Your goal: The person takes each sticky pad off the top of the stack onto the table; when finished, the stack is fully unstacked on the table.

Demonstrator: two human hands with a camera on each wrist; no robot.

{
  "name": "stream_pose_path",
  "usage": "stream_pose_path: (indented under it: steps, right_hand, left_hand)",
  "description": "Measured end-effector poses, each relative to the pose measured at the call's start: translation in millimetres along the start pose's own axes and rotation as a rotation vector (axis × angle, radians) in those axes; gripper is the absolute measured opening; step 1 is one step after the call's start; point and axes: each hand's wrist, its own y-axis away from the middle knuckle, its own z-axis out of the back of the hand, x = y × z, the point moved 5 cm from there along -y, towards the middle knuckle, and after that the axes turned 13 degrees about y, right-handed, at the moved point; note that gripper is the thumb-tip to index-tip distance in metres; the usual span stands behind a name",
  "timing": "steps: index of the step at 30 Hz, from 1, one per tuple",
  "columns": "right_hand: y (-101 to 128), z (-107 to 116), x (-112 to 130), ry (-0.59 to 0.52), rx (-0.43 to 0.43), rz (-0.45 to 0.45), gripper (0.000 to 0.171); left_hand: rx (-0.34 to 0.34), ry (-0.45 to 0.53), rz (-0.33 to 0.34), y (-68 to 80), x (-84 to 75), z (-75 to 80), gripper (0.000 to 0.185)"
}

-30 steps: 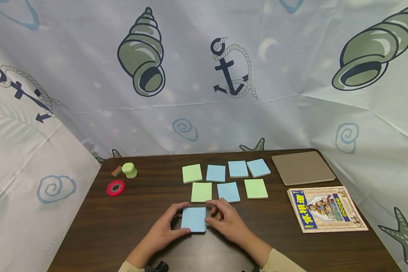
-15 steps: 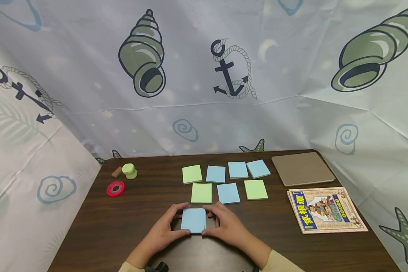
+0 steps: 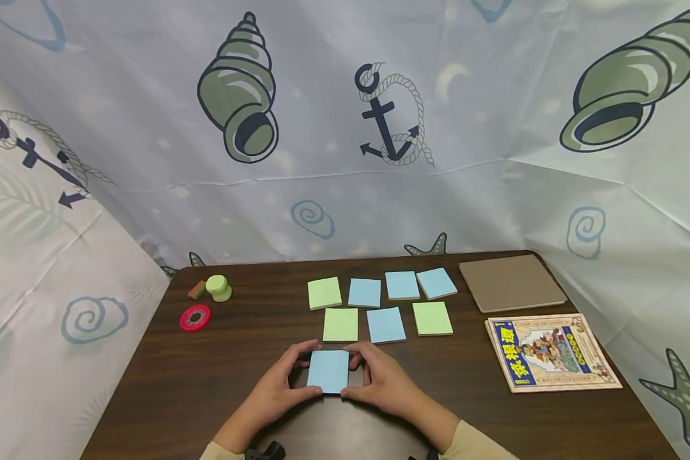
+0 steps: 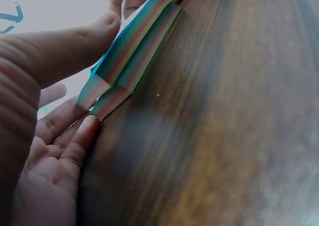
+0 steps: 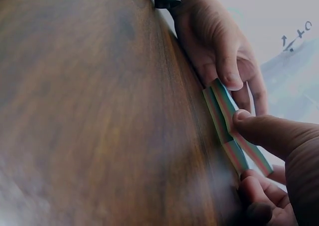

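Two square sticky note pads (image 3: 328, 372), blue on top, lie stacked near the front middle of the table. Pink, green and cream stripes run along their edges in the left wrist view, where the upper pad (image 4: 134, 41) sits slightly offset from the lower one. My left hand (image 3: 278, 386) grips the stack's left side, thumb at the near corner and fingers at the far one. On the opposite side, my right hand (image 3: 388, 380) holds it the same way. In the right wrist view, the right thumb (image 5: 254, 126) presses against the striped edge of the upper pad.
Beyond the hands lie several blue and light green pads, including a green pad (image 3: 340, 324) and a blue pad (image 3: 386, 324). At right are a brown board (image 3: 512, 282) and an illustrated booklet (image 3: 554, 352). A red ring (image 3: 195, 317) and a green knob-shaped piece (image 3: 219, 289) stand at left.
My right hand has moved in left, its thumb and fingers now at the stack's right corners. The upper pad has shifted slightly and covers the lower one's right edge. The left hand keeps its place.
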Motion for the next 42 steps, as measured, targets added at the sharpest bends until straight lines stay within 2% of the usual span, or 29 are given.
stream_pose_path:
  steps: [4,9,16,19,25,32,37,42]
  right_hand:
    - [0,1,1,-0.047,0.016,0.011,0.074]
    - [0,-1,-2,-0.104,0.037,0.010,0.074]
    - [2,-4,-6,-0.198,0.061,0.062,0.074]
    - [1,-2,-5,-0.247,0.064,0.060,0.067]
    - [-1,0,-7,-0.307,0.022,0.027,0.046]
    - [2,2,-9,-0.485,-0.012,0.005,0.039]
    - [7,10,-10,-0.492,-0.054,0.010,0.035]
    - [13,18,-11,-0.488,-0.118,0.068,0.028]
  left_hand:
    - [0.005,-0.020,-0.020,1.0,-1.2,0.5,0.085]
    - [0.030,-0.047,-0.060,2.4,-1.7,-1.0,0.093]
    - [0.034,-0.074,-0.016,4.0,-1.1,-2.3,0.097]
    - [0.024,-0.094,-0.021,3.4,-3.1,-1.9,0.093]
    - [0.012,-0.094,-0.052,3.8,-6.0,-0.1,0.089]
    - [0.020,-0.065,-0.054,4.1,-4.3,-0.5,0.090]
    - [0.028,-0.060,-0.069,2.6,-5.1,-2.3,0.090]
    - [0.032,-0.053,-0.086,1.0,-6.6,-4.1,0.090]
